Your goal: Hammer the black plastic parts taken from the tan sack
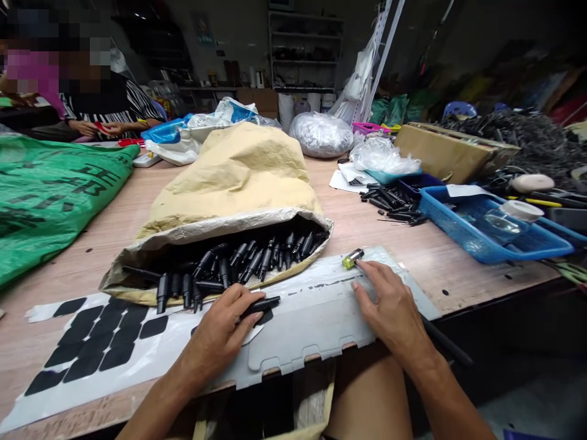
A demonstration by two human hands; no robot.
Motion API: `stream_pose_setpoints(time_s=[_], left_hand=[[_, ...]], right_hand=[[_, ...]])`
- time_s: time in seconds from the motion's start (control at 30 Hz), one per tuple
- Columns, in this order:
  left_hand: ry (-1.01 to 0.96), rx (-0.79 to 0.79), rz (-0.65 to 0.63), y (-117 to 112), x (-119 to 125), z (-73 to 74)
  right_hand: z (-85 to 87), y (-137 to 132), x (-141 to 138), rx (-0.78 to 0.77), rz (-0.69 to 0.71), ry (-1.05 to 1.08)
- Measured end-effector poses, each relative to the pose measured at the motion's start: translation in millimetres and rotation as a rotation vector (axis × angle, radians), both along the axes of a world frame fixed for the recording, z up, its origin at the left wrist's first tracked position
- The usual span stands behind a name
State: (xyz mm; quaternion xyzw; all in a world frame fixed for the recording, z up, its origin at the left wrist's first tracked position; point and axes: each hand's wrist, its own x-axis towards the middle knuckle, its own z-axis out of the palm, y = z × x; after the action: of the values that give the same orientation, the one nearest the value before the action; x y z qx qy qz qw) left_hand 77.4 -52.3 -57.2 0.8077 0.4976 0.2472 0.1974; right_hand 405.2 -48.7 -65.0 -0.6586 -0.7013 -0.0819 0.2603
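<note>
My left hand (224,327) is closed around a black tubular plastic part (267,304) with a narrower tip pointing right. Under that hand lies a white sheet, and a black square sticker shows partly beneath the fingers. Spread apart, the fingers of my right hand (389,305) hover over or rest on a grey plastic board (316,327); nothing shows between them. Close to its index fingertip is a small cylinder (353,258) with a yellow-green end. Many similar black parts (224,269) fill the mouth of a large tan paper sack (247,171).
Black square stickers (94,333) on white backing lie front left. A green sack (59,189) occupies the left side. Loose black parts (389,201) and a blue basket (495,226) are at right. Across the table sits another person (110,104). A black rod (447,342) juts past the table edge.
</note>
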Motion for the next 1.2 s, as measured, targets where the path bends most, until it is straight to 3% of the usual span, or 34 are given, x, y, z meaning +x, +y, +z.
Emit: stream_pose_setpoints(time_s=[0.13,0.23,0.33,0.47,0.57,0.63,0.8,1.2], left_hand=[[-0.048,0.028,0.042,-4,-3,-2.1],[-0.041,0.064,0.102,-7,-5,-3.5],[-0.030,0.088,0.147,-8,-7,-5.5],[-0.059,0.024,0.114,-6,-8,-4.6],[-0.081,-0.029,0.076,-5,-8,-1.6],[-0.087,-0.055,0.056,-6,-8,-0.1],[-0.134,-0.074,0.085,-6,-8,0.2],[-0.178,-0.060,0.066,-7,-8,-0.3]], right_hand=[[0.2,-4,19,-0.032,-0.182,-0.098],[-7.8,-7,30,-0.054,-0.203,-0.098],[-9.9,-13,32,-0.033,-0.195,-0.023],[3.7,-33,12,-0.066,-0.222,0.215],[14.4,-54,-21,-0.213,-0.029,0.485],[17.0,-65,-45,-0.257,0.101,0.558],[13.2,-78,-89,-0.144,0.332,0.442],[14.1,-82,-120,0.027,0.442,0.232]])
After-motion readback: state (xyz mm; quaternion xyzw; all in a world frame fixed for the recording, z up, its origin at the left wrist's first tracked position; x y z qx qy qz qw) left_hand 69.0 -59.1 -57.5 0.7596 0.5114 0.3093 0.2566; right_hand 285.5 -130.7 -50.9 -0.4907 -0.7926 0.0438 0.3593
